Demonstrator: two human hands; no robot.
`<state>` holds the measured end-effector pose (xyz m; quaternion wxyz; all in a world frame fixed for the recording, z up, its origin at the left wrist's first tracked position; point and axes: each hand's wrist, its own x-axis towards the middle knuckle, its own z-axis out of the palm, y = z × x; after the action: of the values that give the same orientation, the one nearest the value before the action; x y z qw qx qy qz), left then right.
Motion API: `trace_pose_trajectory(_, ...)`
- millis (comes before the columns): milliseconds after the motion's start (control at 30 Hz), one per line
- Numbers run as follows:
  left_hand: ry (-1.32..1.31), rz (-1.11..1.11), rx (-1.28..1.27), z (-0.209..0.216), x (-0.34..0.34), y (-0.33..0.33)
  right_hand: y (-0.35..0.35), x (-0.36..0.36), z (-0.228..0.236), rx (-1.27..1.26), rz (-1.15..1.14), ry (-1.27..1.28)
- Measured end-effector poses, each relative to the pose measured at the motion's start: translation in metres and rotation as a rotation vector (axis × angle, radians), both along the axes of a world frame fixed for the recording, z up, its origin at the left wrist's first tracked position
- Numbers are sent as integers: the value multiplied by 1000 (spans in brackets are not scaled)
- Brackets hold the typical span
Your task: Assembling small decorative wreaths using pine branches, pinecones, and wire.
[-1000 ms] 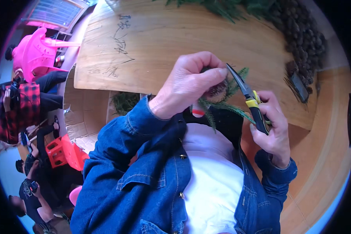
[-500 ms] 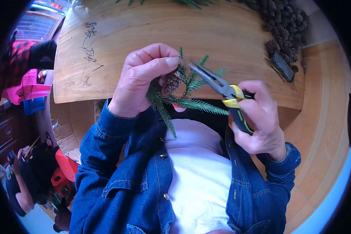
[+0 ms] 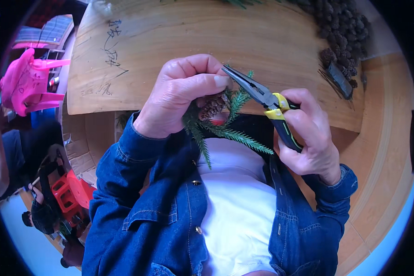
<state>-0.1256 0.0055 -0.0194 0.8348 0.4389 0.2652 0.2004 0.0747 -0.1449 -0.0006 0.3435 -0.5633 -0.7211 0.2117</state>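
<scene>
My left hand is closed, thumb against forefinger, on a green artificial pine sprig. A brown pine cone sits among its needles, just under my fingertips. Closed around yellow-and-black handles, my right hand holds a pair of long-nose pliers. The grey jaws point up and left, and their tip lies by my left thumb's nail. Whether the jaws grip anything there, I cannot make out. A bit of red shows behind the cone.
The wooden table with dark handwriting lies in front. A heap of pine cones is at its far right, beside a bundle of thin dark wires. A pink chair, red stools and other people are on the left.
The pliers' tip has come up against my left fingertips. My left hand, with the sprig and cone, has shifted slightly right. People at the left have moved, uncovering the pink chair.
</scene>
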Motion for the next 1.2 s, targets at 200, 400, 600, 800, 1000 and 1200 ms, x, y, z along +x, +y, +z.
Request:
trace_pose_trajectory(200, -3, -25, 15, -1, 1, 0, -3, 3, -1, 51, 1, 1)
trace_pose_trajectory(400, 48, -4, -17, 2, 3, -3, -6, 4, -3, 58, 19, -47)
trace_pose_trajectory(600, 42, -5, -13, 2, 2, -5, -10, 1, -3, 64, -2, -146)
trace_pose_trajectory(800, -17, -120, 152, 6, -2, -6, -17, 11, -2, -117, 1, 264)
trace_pose_trajectory(1000, -83, -202, 109, 2, -1, 0, -23, 25, 4, -290, 47, 444)
trace_pose_trajectory(1200, -155, -222, 50, -3, 2, 0, -24, 30, 0, -352, 150, 501)
